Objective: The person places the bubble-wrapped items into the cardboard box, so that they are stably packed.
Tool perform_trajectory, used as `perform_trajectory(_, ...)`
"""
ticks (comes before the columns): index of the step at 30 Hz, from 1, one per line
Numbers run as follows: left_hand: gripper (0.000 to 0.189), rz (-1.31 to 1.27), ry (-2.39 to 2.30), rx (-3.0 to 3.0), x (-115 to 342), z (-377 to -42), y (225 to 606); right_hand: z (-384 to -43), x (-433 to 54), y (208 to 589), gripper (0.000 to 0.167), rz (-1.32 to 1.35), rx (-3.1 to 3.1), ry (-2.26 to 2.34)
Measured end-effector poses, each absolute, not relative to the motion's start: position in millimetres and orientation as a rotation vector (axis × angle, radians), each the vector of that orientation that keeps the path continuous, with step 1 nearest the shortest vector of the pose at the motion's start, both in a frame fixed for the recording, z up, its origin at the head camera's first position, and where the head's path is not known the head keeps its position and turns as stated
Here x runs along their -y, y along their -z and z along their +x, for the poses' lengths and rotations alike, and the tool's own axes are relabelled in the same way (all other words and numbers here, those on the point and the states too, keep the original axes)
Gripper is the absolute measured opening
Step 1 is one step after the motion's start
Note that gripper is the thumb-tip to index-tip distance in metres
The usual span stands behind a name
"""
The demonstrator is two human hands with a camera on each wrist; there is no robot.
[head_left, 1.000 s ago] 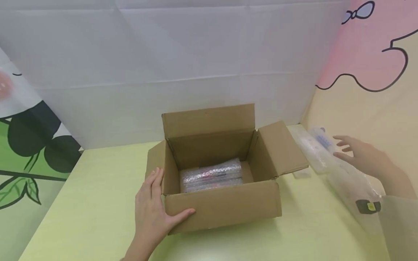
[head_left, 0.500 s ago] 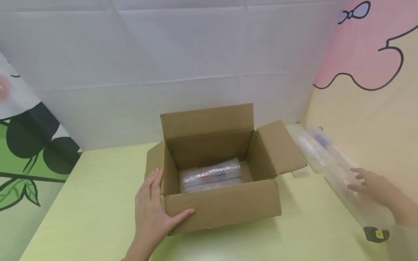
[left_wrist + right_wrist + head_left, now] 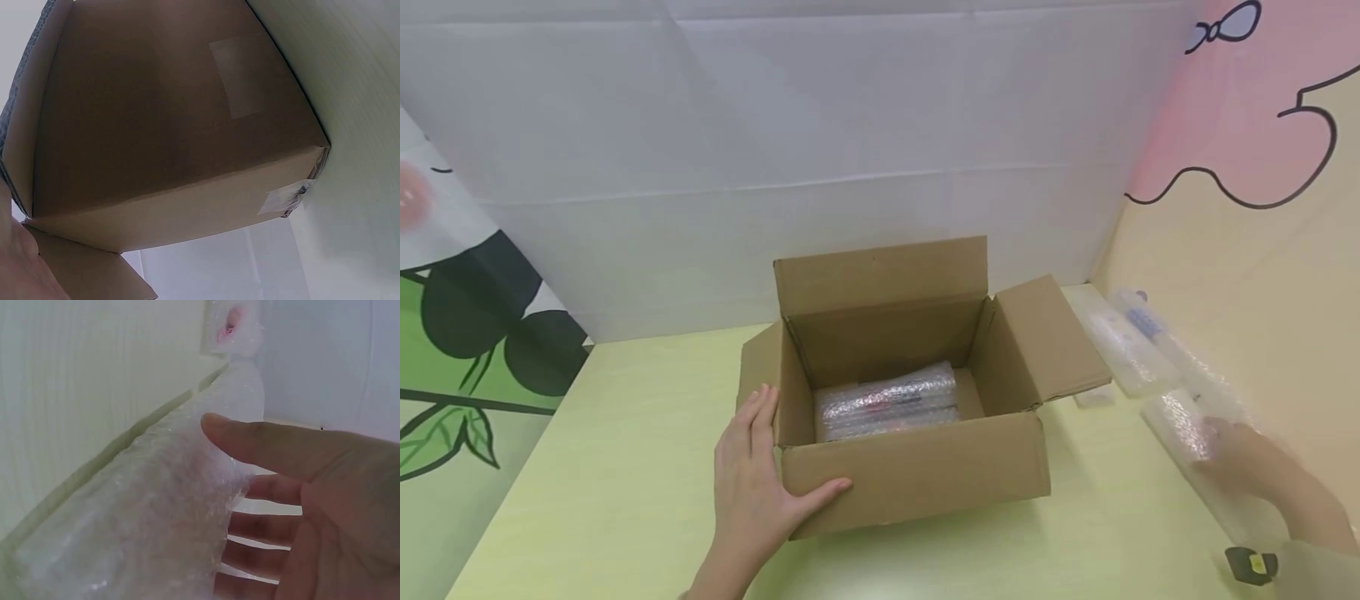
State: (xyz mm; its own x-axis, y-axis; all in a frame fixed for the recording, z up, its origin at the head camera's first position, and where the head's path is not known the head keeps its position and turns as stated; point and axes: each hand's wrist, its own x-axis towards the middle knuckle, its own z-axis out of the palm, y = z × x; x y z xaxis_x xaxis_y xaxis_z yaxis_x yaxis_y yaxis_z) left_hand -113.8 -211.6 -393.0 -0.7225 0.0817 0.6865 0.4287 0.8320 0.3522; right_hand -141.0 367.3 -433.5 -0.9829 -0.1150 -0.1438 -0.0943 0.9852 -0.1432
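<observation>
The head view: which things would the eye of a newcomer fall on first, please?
Most likely the open cardboard box in the middle, with bubble-wrapped contents inside and the left hand against its near left corner. Next come the bubble-wrapped packs along the right of the table, where the right hand shows blurred. The pink drawing at upper right also stands out.

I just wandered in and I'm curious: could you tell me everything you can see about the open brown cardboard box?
The brown, rectangular corrugated-cardboard box stands on the pale yellow-green tabletop, all four flaps open: the far one stands up, the others lean outward. Clear tape shows on its outside. Inside lie clear bubble-wrapped bundles. The person's bare left hand touches its near left corner, thumb on the front flap.
</observation>
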Motion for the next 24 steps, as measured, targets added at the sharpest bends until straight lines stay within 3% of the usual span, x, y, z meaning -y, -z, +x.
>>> perform_trajectory(14, 0.121, -0.366, 0.643, 2.337, 211, -113, 392, -134, -369, 427, 0.071, -0.126, -2.997, 0.336)
perform_trajectory(24, 0.121, -0.356, 0.65, 2.339, 211, -113, 391, -134, -369, 377, 0.078, -0.055, -3.028, 0.38)
